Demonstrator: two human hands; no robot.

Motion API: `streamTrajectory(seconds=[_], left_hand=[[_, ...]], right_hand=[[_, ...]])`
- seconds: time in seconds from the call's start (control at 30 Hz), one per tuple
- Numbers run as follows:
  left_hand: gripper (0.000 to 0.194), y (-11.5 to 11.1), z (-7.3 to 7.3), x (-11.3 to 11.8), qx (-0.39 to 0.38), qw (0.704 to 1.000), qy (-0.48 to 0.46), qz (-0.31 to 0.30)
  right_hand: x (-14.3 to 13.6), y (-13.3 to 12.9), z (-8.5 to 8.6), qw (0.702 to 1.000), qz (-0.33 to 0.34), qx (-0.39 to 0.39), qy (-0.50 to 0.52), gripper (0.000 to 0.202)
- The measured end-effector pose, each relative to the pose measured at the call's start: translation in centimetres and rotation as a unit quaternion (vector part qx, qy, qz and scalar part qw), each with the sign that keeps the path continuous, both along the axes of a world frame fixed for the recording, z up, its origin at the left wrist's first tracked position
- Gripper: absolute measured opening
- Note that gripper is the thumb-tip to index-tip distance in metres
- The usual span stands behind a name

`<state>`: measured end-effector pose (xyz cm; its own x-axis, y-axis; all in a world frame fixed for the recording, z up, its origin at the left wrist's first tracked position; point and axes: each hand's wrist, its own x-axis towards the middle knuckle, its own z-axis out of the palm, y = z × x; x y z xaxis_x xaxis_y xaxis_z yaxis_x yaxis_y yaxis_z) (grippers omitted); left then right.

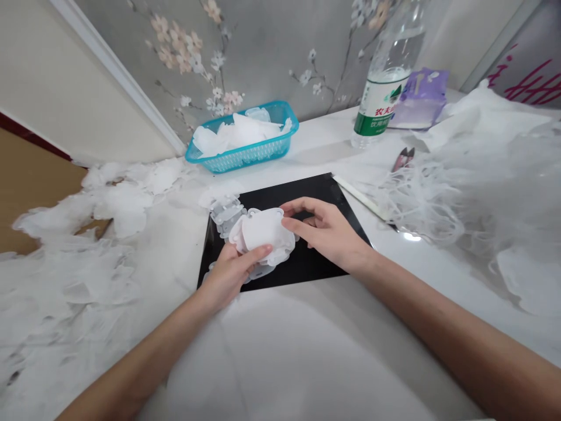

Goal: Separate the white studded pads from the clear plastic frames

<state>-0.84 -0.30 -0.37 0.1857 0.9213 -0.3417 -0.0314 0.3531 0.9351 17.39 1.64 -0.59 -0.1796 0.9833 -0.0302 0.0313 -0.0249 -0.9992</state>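
Note:
A stack of thin white plastic pieces (265, 231) is held above a black mat (307, 257). My left hand (234, 269) grips the stack from the lower left, its thumb on top and its fingers hidden underneath. At the stack's upper right edge, my right hand (322, 228) has its thumb and index finger close together; whether they pinch a piece is too small to tell. More translucent pieces (228, 213) lie at the mat's left edge, and others (260, 272) lie below the stack.
A blue basket (249, 156) with white pieces stands at the back. Behind on the right are a water bottle (379, 105) and a purple packet (423, 99). Red-handled cutters (403, 159) lie near stringy scraps (421, 199). White pieces (87, 280) are heaped at left.

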Motion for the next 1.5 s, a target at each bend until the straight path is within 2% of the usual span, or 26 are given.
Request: streamTrajectory(seconds=[0.2,0.3,0.4,0.47,0.53,0.6,0.67,0.73,0.8,0.87,0.97,1.03,1.1,1.2,1.3,1.4,1.47,1.5], left_hand=[[0.047,-0.2,0.3,0.4,0.014,1.000,0.021,-0.013],[0.039,-0.2,0.3,0.5,0.010,1.000,0.016,0.000],[0.030,-0.1,0.0,0.5,0.001,0.999,-0.009,0.035],[0.025,0.0,-0.1,0.5,-0.002,0.999,-0.022,0.041],[0.022,0.0,-0.2,0.4,-0.003,0.999,-0.025,0.034],[0.024,0.0,-0.1,0.4,-0.002,0.999,-0.022,0.028],[0.027,-0.1,0.0,0.4,-0.003,1.000,-0.017,0.026],[0.029,-0.1,0.1,0.4,-0.004,1.000,-0.015,0.020],[0.030,-0.1,0.2,0.4,-0.005,1.000,-0.012,0.009],[0.035,-0.1,0.2,0.5,-0.002,1.000,-0.003,-0.001],[0.043,-0.1,0.2,0.5,0.011,1.000,0.008,-0.008],[0.045,-0.2,0.2,0.5,0.020,1.000,0.013,-0.010],[0.046,-0.2,0.2,0.5,0.027,0.999,0.017,-0.012],[0.048,-0.2,0.3,0.5,0.029,0.999,0.011,-0.011],[0.049,-0.1,0.4,0.7,0.021,1.000,-0.007,0.003],[0.043,-0.1,0.5,0.7,0.033,0.999,-0.015,0.013],[0.036,-0.1,0.4,0.6,0.042,0.999,-0.022,0.006],[0.033,-0.1,0.4,0.6,0.046,0.998,-0.031,0.001]], right_hand=[[0.3,0.4,-0.8,0.999,0.026,0.031,0.004,0.019],[0.6,0.5,-0.7,0.999,0.022,0.046,0.009,0.016],[0.8,0.8,-0.1,0.998,-0.045,0.032,0.040,0.015],[1.0,1.1,0.1,0.993,-0.110,-0.012,0.049,0.013],[1.5,1.5,-0.1,0.983,-0.167,-0.068,0.020,0.010],[2.0,1.8,-0.5,0.975,-0.199,-0.092,-0.048,0.008],[2.4,1.9,-1.1,0.966,-0.212,-0.051,-0.141,0.009],[2.5,1.8,-1.4,0.945,-0.229,0.030,-0.232,0.014],[2.4,1.6,-1.4,0.924,-0.246,0.111,-0.271,0.016],[2.0,1.2,-1.1,0.936,-0.213,0.156,-0.233,0.016],[1.3,0.7,-0.8,0.976,-0.048,0.156,-0.146,0.024],[0.9,0.4,-0.7,0.978,0.043,0.149,-0.139,0.022],[0.7,0.3,-0.7,0.976,0.082,0.147,-0.141,0.019],[0.7,0.2,-0.5,0.981,0.073,0.142,-0.112,0.013],[0.8,0.2,0.0,0.984,-0.008,0.158,-0.076,0.010],[1.0,0.0,0.2,0.969,-0.110,0.202,-0.094,0.010],[0.9,-0.2,0.2,0.952,-0.127,0.242,-0.137,0.009],[0.8,-0.3,0.1,0.946,-0.111,0.262,-0.153,0.008]])
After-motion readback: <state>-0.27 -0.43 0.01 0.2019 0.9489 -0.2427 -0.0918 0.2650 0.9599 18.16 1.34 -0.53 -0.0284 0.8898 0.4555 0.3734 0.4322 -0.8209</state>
